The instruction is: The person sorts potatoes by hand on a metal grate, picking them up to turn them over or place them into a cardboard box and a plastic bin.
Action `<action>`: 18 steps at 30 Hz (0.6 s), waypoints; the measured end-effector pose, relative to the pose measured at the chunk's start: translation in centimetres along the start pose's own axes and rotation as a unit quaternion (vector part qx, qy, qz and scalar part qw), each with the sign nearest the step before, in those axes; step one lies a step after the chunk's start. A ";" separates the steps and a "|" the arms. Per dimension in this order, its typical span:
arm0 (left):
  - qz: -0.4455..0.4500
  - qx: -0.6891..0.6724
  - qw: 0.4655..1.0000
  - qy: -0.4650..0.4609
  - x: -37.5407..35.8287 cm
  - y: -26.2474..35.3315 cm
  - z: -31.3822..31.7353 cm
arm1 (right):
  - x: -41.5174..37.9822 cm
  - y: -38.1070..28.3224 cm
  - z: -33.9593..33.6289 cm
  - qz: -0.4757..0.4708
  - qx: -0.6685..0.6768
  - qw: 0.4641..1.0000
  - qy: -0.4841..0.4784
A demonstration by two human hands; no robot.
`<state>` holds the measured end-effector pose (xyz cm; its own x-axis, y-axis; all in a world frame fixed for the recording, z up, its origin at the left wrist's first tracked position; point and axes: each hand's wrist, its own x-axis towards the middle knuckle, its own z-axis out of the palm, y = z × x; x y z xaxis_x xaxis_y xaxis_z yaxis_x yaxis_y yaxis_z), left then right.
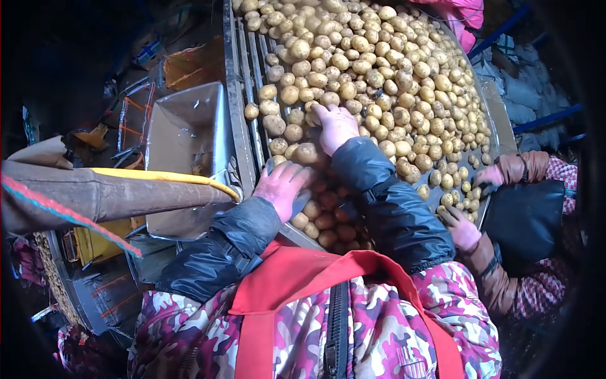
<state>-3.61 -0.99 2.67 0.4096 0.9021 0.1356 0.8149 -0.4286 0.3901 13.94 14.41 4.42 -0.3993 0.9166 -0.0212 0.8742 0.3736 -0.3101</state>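
Observation:
Many potatoes [360, 66] cover a sloping metal sorting table. My right hand [338, 129] rests on the potatoes near the middle, its fingers stretched and touching some of them; I see nothing gripped in it. Closer to me, my left hand [283, 188] lies with fingers apart beside potatoes at the table's left edge, next to the metal bars [257, 95]. Below and between my forearms, more potatoes [328, 221] lie in shadow. The undersides of both hands are hidden.
A co-worker's two hands [464, 230] work among smaller potatoes at the right edge. Pink clothing [464, 16] shows at the far side. Left of the table stand a grey bin [189, 126] and a brown wrapped beam [126, 194] with a yellow hose [164, 178].

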 end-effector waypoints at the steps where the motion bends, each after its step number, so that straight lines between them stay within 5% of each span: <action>1: 0.002 0.000 1.000 0.007 0.1 0.0 0.0 | -0.3 0.7 0.1 0.017 0.099 0.995 0.003; 3: 0.009 0.003 1.000 0.019 -0.1 -0.1 0.3 | -0.9 1.9 -0.2 0.050 0.295 0.954 0.011; 5: 0.002 0.011 1.000 0.025 -0.4 -0.5 0.7 | -2.1 2.5 -0.8 0.084 0.518 0.849 -0.061; 8: -0.007 -0.019 0.996 0.081 -0.9 -0.4 1.3 | -6.3 -0.3 -3.7 0.030 0.335 0.938 0.079; 10: 0.029 -0.050 0.988 0.146 -1.4 -1.6 1.6 | -8.5 -1.7 -4.8 0.097 0.364 0.926 0.012; 12: 0.021 -0.078 0.990 0.120 -2.5 -1.6 0.6 | -10.5 -3.1 -3.8 0.061 0.349 0.935 -0.018; 14: -0.036 -0.293 0.954 0.044 -4.2 -3.9 5.7 | -13.0 -4.2 -1.2 -0.015 0.295 0.954 -0.051; 15: -0.001 -0.402 0.913 0.076 -3.8 -1.8 5.0 | -13.9 -4.8 -0.4 -0.028 0.265 0.960 -0.090; 17: 0.052 -0.311 0.941 0.118 -5.0 0.2 0.5 | -14.2 -5.4 -0.6 -0.045 0.305 0.936 -0.170; 18: 0.048 -0.327 0.935 0.127 -6.3 -0.2 0.4 | -14.4 -8.2 -3.9 -0.027 0.429 0.873 -0.230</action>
<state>-6.16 -6.60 1.36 0.2896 0.8795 0.3777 0.3198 -0.4608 0.8279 13.60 -1.29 11.02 -0.6751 0.6729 -0.3023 0.3998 -0.0107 -0.9165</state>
